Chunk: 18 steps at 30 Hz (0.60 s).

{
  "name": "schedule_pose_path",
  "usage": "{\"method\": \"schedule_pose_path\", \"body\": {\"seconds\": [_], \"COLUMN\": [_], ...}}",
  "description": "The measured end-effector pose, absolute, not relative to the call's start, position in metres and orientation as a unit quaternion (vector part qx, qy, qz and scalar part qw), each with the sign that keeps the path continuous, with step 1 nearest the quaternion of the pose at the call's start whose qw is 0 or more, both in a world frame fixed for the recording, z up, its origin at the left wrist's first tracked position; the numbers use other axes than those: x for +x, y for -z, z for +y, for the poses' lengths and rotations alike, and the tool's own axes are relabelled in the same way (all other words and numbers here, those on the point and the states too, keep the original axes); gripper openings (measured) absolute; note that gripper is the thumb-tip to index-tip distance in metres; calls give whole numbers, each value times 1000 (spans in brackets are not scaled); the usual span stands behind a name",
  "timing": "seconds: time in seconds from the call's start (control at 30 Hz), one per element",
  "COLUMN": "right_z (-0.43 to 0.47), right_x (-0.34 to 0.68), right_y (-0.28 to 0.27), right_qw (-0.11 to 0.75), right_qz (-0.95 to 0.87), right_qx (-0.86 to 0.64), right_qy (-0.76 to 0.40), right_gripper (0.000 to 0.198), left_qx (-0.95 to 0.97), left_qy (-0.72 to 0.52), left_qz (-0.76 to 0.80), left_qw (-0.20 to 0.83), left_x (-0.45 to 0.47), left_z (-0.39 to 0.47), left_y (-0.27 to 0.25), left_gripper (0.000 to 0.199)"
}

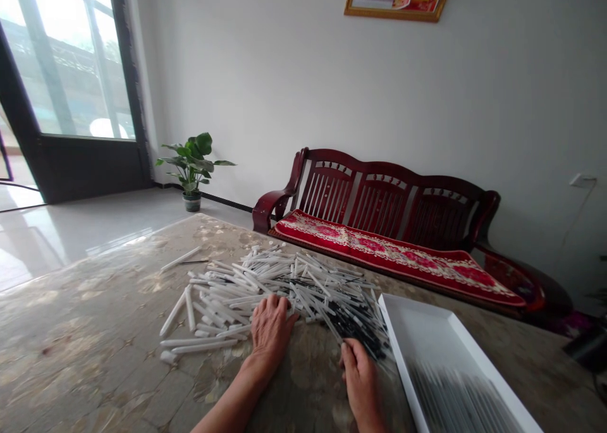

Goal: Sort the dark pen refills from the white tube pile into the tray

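Note:
A large heap of white pen barrels (237,281) lies on the table, with dark slim pieces that look like pen refills (353,319) at its right side. My left hand (271,327) rests at the heap's near edge, fingers curled down and thumb toward the right; whatever is under the fingertips is hidden. To its right, my right hand (359,371) is closed, with thumb and forefinger pinching the near end of a thin, pale, pen-like stick (334,327). That stick slants up and left over the dark pieces.
At the right stands a white open box (453,357) with rows of slim grey sticks (455,398) inside. A few loose white barrels (180,259) lie left of the heap on the patterned tabletop (95,338). Beyond are a red wooden bench (379,193) and a potted plant (192,161).

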State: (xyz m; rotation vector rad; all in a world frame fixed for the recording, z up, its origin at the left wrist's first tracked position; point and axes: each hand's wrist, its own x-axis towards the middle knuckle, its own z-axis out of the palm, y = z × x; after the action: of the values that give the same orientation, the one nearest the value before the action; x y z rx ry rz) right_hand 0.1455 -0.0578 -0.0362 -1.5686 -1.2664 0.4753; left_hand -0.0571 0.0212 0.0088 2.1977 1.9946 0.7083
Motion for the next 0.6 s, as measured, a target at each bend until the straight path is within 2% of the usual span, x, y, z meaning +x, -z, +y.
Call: {"method": "schedule_pose_path", "body": {"seconds": [0.4,0.6], "right_z": [-59,-59], "right_x": [146,153], "right_y": [42,45], "right_qw": [523,551], "right_qz": [-516,-502], "right_qx": [-646,-643], "right_qy": [-206,-174], "right_gripper": [48,50], "left_qx": [736,761], "left_qy": [-218,-339], "left_qz": [640,548], "left_qw": [37,68], "left_x": [-54,-50], "left_z": [23,24], "left_y": [-6,3], "left_gripper": [15,16]}}
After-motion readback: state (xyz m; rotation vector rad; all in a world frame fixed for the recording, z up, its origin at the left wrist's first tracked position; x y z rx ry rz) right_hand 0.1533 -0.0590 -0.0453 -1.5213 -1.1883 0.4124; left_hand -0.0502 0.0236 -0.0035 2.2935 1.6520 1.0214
